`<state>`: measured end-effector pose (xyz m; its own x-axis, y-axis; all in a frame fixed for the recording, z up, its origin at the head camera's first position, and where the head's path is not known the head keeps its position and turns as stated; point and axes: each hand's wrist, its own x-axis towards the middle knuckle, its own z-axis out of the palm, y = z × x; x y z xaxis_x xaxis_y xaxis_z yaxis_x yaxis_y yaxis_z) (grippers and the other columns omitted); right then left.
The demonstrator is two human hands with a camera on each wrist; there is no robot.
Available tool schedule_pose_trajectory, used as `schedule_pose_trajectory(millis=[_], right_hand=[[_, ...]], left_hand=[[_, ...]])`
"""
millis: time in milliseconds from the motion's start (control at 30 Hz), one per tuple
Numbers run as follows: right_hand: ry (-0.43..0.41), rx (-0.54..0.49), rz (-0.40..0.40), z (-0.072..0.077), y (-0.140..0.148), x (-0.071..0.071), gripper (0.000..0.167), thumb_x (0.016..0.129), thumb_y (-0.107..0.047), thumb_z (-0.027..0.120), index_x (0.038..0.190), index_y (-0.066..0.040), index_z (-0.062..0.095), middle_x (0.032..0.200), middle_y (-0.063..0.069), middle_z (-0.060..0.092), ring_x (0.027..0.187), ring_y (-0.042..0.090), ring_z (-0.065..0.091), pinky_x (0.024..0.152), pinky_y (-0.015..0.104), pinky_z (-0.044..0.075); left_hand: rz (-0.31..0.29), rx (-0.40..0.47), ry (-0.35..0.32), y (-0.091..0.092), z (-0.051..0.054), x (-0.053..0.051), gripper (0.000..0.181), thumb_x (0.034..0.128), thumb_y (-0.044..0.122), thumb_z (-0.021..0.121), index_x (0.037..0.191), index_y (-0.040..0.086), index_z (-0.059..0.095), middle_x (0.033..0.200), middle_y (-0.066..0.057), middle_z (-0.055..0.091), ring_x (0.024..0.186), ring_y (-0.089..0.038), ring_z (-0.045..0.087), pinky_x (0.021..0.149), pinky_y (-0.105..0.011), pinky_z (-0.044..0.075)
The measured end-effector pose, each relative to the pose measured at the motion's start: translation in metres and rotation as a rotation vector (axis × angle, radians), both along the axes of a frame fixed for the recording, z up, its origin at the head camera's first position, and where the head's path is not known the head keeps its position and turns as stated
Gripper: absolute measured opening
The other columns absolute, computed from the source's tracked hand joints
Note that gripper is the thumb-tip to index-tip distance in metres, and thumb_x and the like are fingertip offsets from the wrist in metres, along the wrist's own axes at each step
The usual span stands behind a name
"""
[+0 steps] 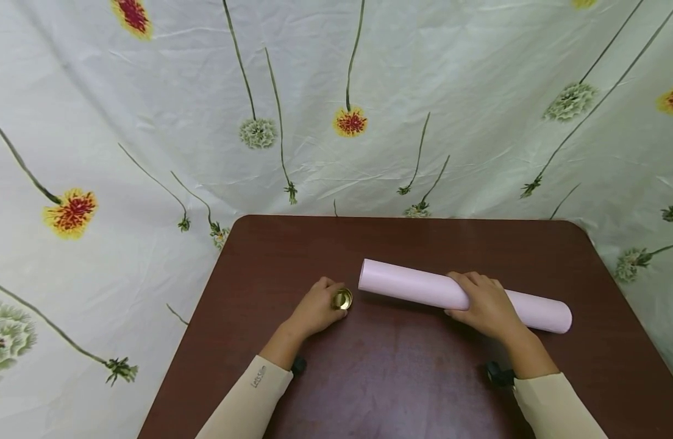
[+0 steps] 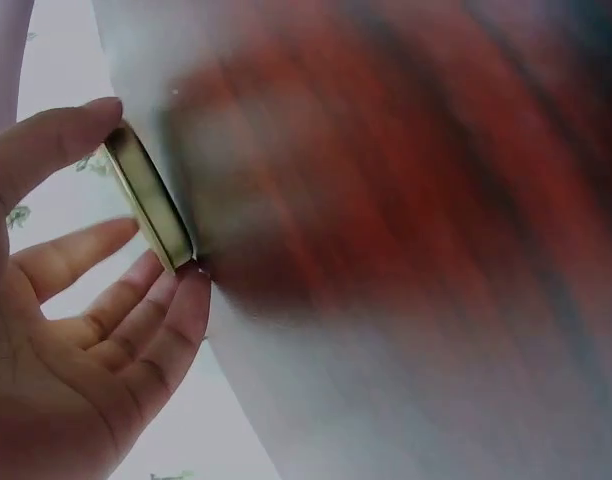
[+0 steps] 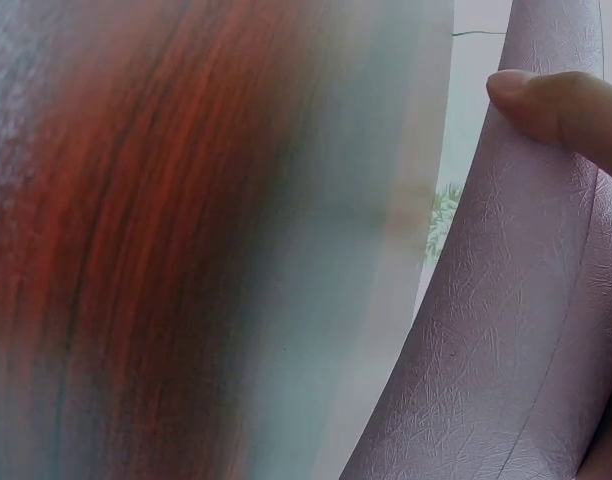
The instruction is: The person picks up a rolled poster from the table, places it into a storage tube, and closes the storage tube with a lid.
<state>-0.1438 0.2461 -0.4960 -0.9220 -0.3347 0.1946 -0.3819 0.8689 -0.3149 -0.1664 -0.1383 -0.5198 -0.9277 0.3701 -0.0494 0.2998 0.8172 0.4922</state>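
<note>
In the head view my left hand [image 1: 319, 306] pinches a small round gold-coloured object [image 1: 342, 299] at the middle of the table. The left wrist view shows the gold piece [image 2: 151, 198] standing on its edge between my thumb and fingertips, at the table surface. My right hand [image 1: 487, 306] grips a pale pink roll [image 1: 413, 285] around its middle; the roll lies slantwise, its left end near the gold piece but apart from it. In the right wrist view my thumb [image 3: 556, 105] lies over the textured roll [image 3: 476, 300]; most fingers are hidden.
The dark brown table [image 1: 292, 244] has rounded far corners. Behind it and at its sides hangs a white cloth [image 1: 314, 73] printed with flowers and stems. A dark strap shows at each wrist, below the beige sleeves.
</note>
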Motion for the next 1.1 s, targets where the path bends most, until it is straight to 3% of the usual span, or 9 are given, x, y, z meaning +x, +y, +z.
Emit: schedule_pose_trajectory(millis=[267,433,633,767,1100], right_hand=[[-0.006,-0.002,0.005,0.001,0.001,-0.001,0.074,0.076,-0.037,0.086,0.140,-0.015,0.055,0.122,0.017,0.065,0.111,0.039,0.062,0.095,0.059,0.042],[-0.004,0.004,0.017,0.003,0.001,-0.001,0.075,0.077,-0.038,0.086,0.141,-0.015,0.055,0.121,0.016,0.065,0.109,0.039,0.062,0.094,0.059,0.043],[0.015,0.010,0.027,0.003,0.001,-0.001,0.075,0.077,-0.038,0.086,0.140,-0.015,0.055,0.119,0.016,0.065,0.107,0.038,0.063,0.093,0.059,0.043],[0.018,0.008,0.032,0.002,0.001,-0.001,0.074,0.076,-0.038,0.086,0.140,-0.015,0.055,0.118,0.016,0.065,0.107,0.039,0.063,0.092,0.059,0.043],[0.026,0.005,0.044,0.002,-0.002,0.001,0.074,0.075,-0.036,0.086,0.140,-0.015,0.056,0.117,0.015,0.066,0.106,0.038,0.063,0.091,0.059,0.044]], left_hand=[[0.107,0.240,-0.140,0.000,0.006,-0.003,0.065,0.0959,0.046,0.065,0.150,0.014,0.048,0.126,-0.009,0.054,0.109,-0.023,0.059,0.092,-0.044,0.051],[0.157,0.396,-0.151,0.000,0.013,-0.004,0.063,0.0976,0.050,0.061,0.148,0.014,0.050,0.124,-0.007,0.057,0.116,-0.024,0.062,0.097,-0.046,0.052],[0.200,0.529,-0.167,0.002,0.017,-0.005,0.059,0.0979,0.048,0.062,0.145,0.015,0.052,0.123,-0.006,0.059,0.111,-0.020,0.064,0.086,-0.034,0.057],[0.205,0.578,-0.165,0.004,0.020,-0.006,0.058,0.0974,0.049,0.062,0.144,0.015,0.054,0.124,-0.006,0.060,0.110,-0.020,0.064,0.083,-0.032,0.058],[0.172,0.588,-0.184,0.008,0.030,-0.003,0.057,0.0973,0.052,0.061,0.144,0.020,0.054,0.128,-0.003,0.060,0.116,-0.020,0.063,0.090,-0.038,0.055]])
